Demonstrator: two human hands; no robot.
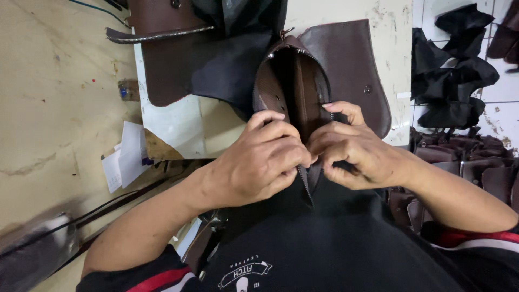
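Bag [346,59] with zip [304,181] at worktop's [178,124] near edge.
Left hand [259,157] and right hand [351,148] pinch the zip's near end; the far part gapes unzipped.

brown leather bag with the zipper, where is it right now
In the head view the brown leather bag sits at centre, on the white table, its near end gripped between the left hand and right hand.

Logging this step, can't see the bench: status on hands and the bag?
Left hand and right hand both pinching the zipper of the brown leather bag. Bag mouth open. Second brown piece lies behind, not touching.
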